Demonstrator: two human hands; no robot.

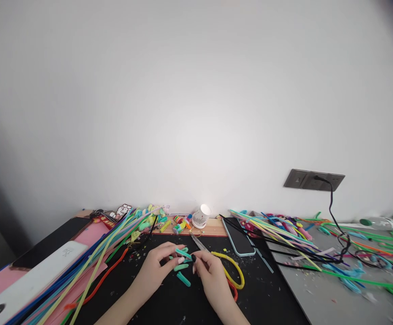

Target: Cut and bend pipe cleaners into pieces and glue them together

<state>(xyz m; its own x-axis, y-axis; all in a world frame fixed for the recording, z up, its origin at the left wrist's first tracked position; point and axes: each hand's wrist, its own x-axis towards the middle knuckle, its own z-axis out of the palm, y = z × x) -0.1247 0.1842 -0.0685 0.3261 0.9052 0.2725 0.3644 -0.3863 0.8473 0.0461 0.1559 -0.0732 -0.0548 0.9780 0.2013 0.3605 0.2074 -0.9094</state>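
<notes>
Above the black mat (260, 298), my left hand (157, 266) has its thumb and fingers closed on a bent teal pipe cleaner (183, 253). My right hand (208, 271), with dark nail polish showing, pinches the same teal piece at its right end. Short cut teal pieces (183, 280) lie on the mat just below and between the hands. Scissors (239, 270) with a yellow handle loop rest beside and partly beneath my right hand. Their blades point up and left, and something red shows below the loop.
Long pipe cleaners (96, 264) and a white device (35, 282) lie at left. A paper cup (202, 215) stands at the back. A phone (240, 237) lies to the right, near more pipe cleaners (289, 230). A black cable (332, 203) runs from the wall socket (301, 179).
</notes>
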